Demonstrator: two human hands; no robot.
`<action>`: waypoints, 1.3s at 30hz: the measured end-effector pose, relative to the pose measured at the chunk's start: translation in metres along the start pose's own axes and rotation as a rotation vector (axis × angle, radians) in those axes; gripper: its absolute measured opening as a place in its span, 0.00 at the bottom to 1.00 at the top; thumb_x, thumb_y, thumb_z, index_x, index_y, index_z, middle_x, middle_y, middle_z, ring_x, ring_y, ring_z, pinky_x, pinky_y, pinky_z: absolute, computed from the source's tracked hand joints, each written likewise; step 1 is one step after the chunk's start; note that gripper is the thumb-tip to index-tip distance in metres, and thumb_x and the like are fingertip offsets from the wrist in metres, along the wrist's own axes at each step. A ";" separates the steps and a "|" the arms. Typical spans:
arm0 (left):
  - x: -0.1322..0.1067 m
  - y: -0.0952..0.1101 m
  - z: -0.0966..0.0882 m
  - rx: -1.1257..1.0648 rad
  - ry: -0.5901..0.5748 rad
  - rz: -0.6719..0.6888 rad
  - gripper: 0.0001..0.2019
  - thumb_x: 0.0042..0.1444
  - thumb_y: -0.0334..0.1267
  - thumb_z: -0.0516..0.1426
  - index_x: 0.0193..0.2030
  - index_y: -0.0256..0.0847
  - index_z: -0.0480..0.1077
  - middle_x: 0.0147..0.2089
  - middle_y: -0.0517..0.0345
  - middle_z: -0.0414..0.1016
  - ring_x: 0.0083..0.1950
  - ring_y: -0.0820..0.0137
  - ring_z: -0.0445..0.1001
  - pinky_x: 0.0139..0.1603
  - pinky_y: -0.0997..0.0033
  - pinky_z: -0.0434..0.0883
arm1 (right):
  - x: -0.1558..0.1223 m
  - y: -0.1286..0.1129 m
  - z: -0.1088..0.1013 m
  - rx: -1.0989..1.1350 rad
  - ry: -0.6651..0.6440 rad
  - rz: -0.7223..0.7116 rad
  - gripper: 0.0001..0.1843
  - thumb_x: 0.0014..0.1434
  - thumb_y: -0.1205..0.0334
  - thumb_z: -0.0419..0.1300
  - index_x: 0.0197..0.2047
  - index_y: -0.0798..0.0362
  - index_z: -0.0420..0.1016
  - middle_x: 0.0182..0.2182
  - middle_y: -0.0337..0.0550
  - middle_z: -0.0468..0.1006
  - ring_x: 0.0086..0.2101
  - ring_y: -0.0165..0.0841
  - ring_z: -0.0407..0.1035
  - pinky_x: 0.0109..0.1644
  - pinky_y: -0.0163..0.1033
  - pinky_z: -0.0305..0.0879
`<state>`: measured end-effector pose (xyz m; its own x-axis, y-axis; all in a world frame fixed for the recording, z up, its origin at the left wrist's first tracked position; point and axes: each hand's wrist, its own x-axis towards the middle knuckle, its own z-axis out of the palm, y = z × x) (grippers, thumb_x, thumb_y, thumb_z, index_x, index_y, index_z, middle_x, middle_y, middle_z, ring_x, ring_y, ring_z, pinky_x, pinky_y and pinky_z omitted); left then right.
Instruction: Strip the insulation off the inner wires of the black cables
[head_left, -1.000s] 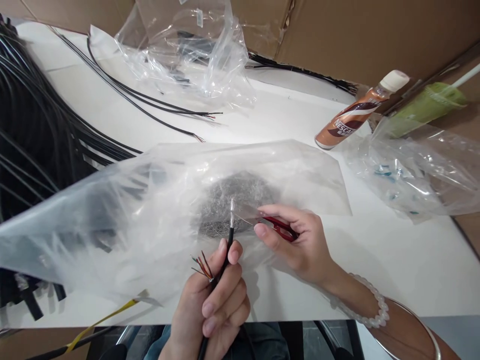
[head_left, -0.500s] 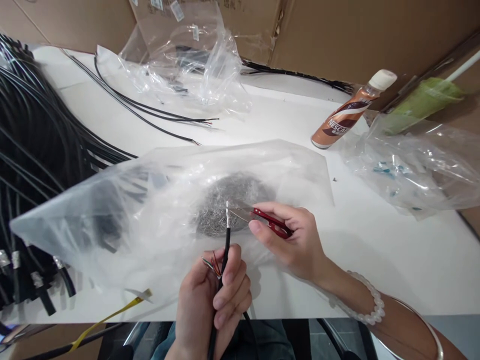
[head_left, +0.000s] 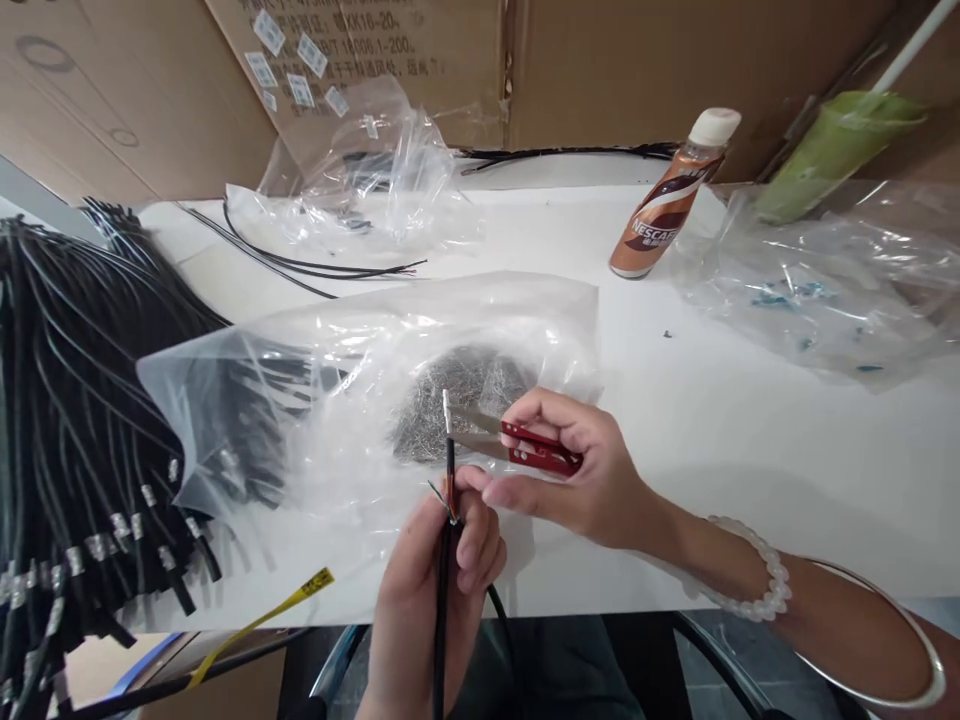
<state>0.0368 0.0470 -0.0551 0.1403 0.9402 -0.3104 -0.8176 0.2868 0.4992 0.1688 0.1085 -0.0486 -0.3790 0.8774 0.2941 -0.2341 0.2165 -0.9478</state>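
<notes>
Both hands have shifted nearer the clear plastic bag (head_left: 315,400); left hand (head_left: 435,580) pinches the black cable (head_left: 442,600), right hand (head_left: 585,480) grips red-handled metal snips (head_left: 517,447), blades at cable tip.

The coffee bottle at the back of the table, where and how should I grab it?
Grip the coffee bottle round its brown middle, below the white cap, coming from the near side. It stands upright, leaning in the view, with bare table before it; a plastic bag crowds its right.

The black cable (head_left: 442,600) runs off the bottom edge. The cable bundle (head_left: 67,400) is cut by the left edge. Small bits in the right-hand bag (head_left: 825,290) are too tiny to identify.
</notes>
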 end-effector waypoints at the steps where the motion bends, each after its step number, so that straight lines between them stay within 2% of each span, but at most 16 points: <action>1: 0.000 -0.002 0.000 0.049 0.025 0.020 0.18 0.64 0.35 0.48 0.23 0.33 0.66 0.21 0.61 0.53 0.21 0.80 0.49 0.23 0.78 0.55 | 0.000 0.000 0.000 0.034 -0.038 0.044 0.16 0.42 0.73 0.69 0.30 0.56 0.65 0.23 0.34 0.71 0.23 0.21 0.64 0.25 0.23 0.61; 5: -0.001 -0.008 0.000 0.234 0.127 0.066 0.17 0.60 0.35 0.53 0.20 0.33 0.61 0.20 0.60 0.54 0.21 0.78 0.51 0.23 0.78 0.57 | 0.000 0.002 0.000 0.057 -0.156 0.174 0.16 0.43 0.70 0.69 0.36 0.56 0.70 0.25 0.38 0.76 0.26 0.25 0.70 0.30 0.28 0.67; 10: -0.003 -0.010 -0.001 0.356 0.113 0.100 0.17 0.60 0.34 0.50 0.20 0.34 0.60 0.20 0.60 0.54 0.22 0.78 0.52 0.25 0.78 0.58 | -0.001 0.000 -0.001 0.024 -0.265 0.107 0.05 0.50 0.68 0.65 0.31 0.59 0.73 0.24 0.41 0.75 0.27 0.29 0.72 0.32 0.32 0.68; 13: -0.004 -0.012 -0.002 0.441 0.087 0.135 0.20 0.62 0.37 0.49 0.18 0.35 0.60 0.18 0.60 0.55 0.20 0.78 0.54 0.24 0.78 0.58 | -0.001 -0.001 -0.001 0.070 -0.257 0.152 0.06 0.47 0.72 0.66 0.30 0.59 0.73 0.23 0.38 0.73 0.26 0.25 0.70 0.32 0.28 0.66; 16: -0.005 -0.017 -0.002 0.498 0.086 0.167 0.21 0.62 0.42 0.51 0.19 0.35 0.59 0.17 0.60 0.56 0.18 0.77 0.58 0.22 0.77 0.59 | 0.000 -0.002 -0.001 0.126 -0.239 0.131 0.07 0.45 0.76 0.66 0.29 0.59 0.74 0.23 0.34 0.71 0.25 0.19 0.65 0.30 0.23 0.62; 20: -0.011 -0.026 0.001 0.582 0.193 0.214 0.21 0.60 0.52 0.52 0.24 0.36 0.61 0.14 0.64 0.54 0.14 0.78 0.58 0.17 0.80 0.56 | 0.003 -0.004 -0.001 0.283 -0.273 0.121 0.07 0.47 0.77 0.65 0.25 0.59 0.72 0.22 0.33 0.69 0.24 0.18 0.63 0.31 0.23 0.62; 22: -0.014 -0.026 0.004 0.677 0.272 0.249 0.22 0.57 0.56 0.53 0.28 0.37 0.63 0.13 0.65 0.53 0.12 0.79 0.53 0.15 0.82 0.52 | 0.004 -0.005 -0.002 0.339 -0.256 0.129 0.07 0.47 0.77 0.65 0.25 0.59 0.72 0.21 0.34 0.68 0.24 0.19 0.62 0.30 0.24 0.61; 24: -0.017 -0.021 0.008 0.814 0.350 0.322 0.22 0.56 0.58 0.53 0.35 0.37 0.67 0.12 0.66 0.52 0.12 0.80 0.49 0.14 0.83 0.48 | 0.005 -0.006 -0.005 0.312 -0.218 0.116 0.04 0.48 0.75 0.65 0.27 0.59 0.74 0.21 0.35 0.68 0.24 0.19 0.60 0.28 0.25 0.58; 27: -0.018 -0.010 0.019 0.957 0.427 0.460 0.20 0.60 0.53 0.52 0.51 0.42 0.68 0.12 0.68 0.50 0.13 0.82 0.46 0.15 0.84 0.45 | 0.005 -0.007 -0.009 0.176 -0.168 0.036 0.01 0.52 0.70 0.63 0.30 0.59 0.77 0.24 0.38 0.70 0.25 0.21 0.60 0.27 0.27 0.56; 30: -0.015 0.000 0.029 1.025 0.533 0.509 0.20 0.62 0.45 0.51 0.61 0.51 0.61 0.13 0.68 0.51 0.14 0.80 0.48 0.15 0.83 0.49 | 0.004 -0.008 -0.011 0.081 -0.111 0.015 0.04 0.54 0.66 0.62 0.31 0.57 0.77 0.25 0.39 0.71 0.25 0.22 0.60 0.27 0.28 0.56; 32: -0.010 0.002 0.031 1.108 0.554 0.518 0.17 0.63 0.40 0.49 0.58 0.49 0.59 0.13 0.68 0.53 0.14 0.79 0.50 0.15 0.83 0.50 | 0.005 -0.007 -0.011 0.017 -0.045 0.039 0.04 0.55 0.65 0.62 0.30 0.56 0.76 0.25 0.39 0.71 0.25 0.22 0.60 0.26 0.28 0.57; 35: -0.001 0.002 0.026 1.186 0.477 0.536 0.04 0.65 0.37 0.47 0.45 0.43 0.58 0.12 0.69 0.54 0.14 0.79 0.49 0.16 0.82 0.47 | 0.006 -0.004 -0.010 -0.038 0.012 0.087 0.03 0.54 0.65 0.63 0.30 0.55 0.75 0.24 0.38 0.70 0.25 0.22 0.60 0.27 0.26 0.58; 39: 0.006 0.000 0.016 1.181 0.447 0.529 0.02 0.65 0.36 0.45 0.41 0.44 0.55 0.13 0.70 0.52 0.14 0.79 0.49 0.17 0.83 0.47 | 0.009 0.001 -0.008 -0.050 0.086 0.133 0.06 0.54 0.60 0.64 0.34 0.53 0.76 0.25 0.39 0.71 0.26 0.24 0.63 0.26 0.27 0.60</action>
<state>0.0471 0.0555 -0.0439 -0.4118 0.9112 0.0117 0.2734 0.1113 0.9555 0.1727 0.1197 -0.0479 -0.3250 0.9328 0.1554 -0.1415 0.1145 -0.9833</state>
